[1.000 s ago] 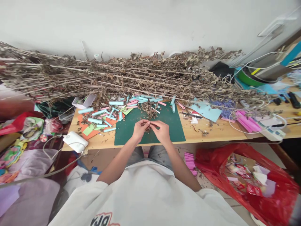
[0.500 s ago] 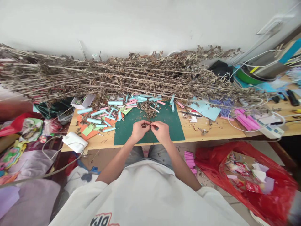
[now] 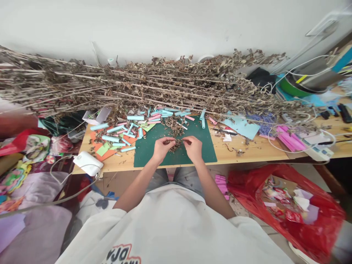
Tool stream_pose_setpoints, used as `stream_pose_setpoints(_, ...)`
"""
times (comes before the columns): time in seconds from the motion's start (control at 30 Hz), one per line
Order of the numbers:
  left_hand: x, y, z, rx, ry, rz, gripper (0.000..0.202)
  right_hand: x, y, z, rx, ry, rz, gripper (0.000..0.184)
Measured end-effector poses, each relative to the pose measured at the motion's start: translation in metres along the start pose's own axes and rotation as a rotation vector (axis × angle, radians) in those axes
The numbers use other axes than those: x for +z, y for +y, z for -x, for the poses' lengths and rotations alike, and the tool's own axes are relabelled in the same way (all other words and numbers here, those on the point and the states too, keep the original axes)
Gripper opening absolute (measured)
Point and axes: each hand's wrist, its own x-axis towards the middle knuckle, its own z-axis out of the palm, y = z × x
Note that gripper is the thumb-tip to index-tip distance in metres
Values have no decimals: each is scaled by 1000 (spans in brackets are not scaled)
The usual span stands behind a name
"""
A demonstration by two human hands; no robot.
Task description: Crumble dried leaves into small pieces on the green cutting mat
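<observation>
Over the dark green cutting mat (image 3: 148, 154), my left hand (image 3: 162, 149) has its thumb and fingertips closed on a bit of dried leaves (image 3: 173, 146). Just to the right, my right hand (image 3: 193, 148) is pinched too; whatever sits between its fingertips is too small to make out. A small gap parts the two hands. Crumbled brown leaves lie between and beyond them, in a heap (image 3: 173, 125) on the mat's far half. Rolled blue paper tubes (image 3: 110, 139) and pink ones (image 3: 154, 117) are scattered left of and behind the mat.
Bundled dried stalks (image 3: 132, 82) stretch along the back against the wall. A white adapter (image 3: 88, 163) sits at the table's left front corner. To the right are a blue paper sheet (image 3: 243, 126), pink rolls (image 3: 290, 138) and, lower down, a red plastic bag (image 3: 247, 187).
My hands, whose fingertips met over the mat, have drawn apart, the right one moving right. Dried leaves now show between them. The view has shifted slightly.
</observation>
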Motion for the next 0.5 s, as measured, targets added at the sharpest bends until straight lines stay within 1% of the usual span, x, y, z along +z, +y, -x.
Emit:
stream_pose_setpoints(0.1, 3, -1, 1, 38, -1, -46, 29, 1, -4, 4, -51, -13, 94, 31)
stream_pose_setpoints(0.17, 4, -2, 2, 45, 6, -63, 28, -1, -12, 8, -77, -25, 62, 35)
stream_pose_setpoints(0.23, 4, -2, 3, 26, 3, -55, 29, -4, -22, 11, -79, -80, -43, 33)
stream_pose_setpoints(0.33, 5, -3, 3, -4, -15, -4, 30, -4, -32, 13, -55, -153, -175, 23)
stream_pose_setpoints(0.4, 4, -4, 3, -3, -30, 23, 30, -4, -34, 13, -61, -148, -166, 19)
stream_pose_setpoints(0.5, 3, -3, 2, -8, -45, 26, 27, -3, -32, 13, -109, -126, -87, 17)
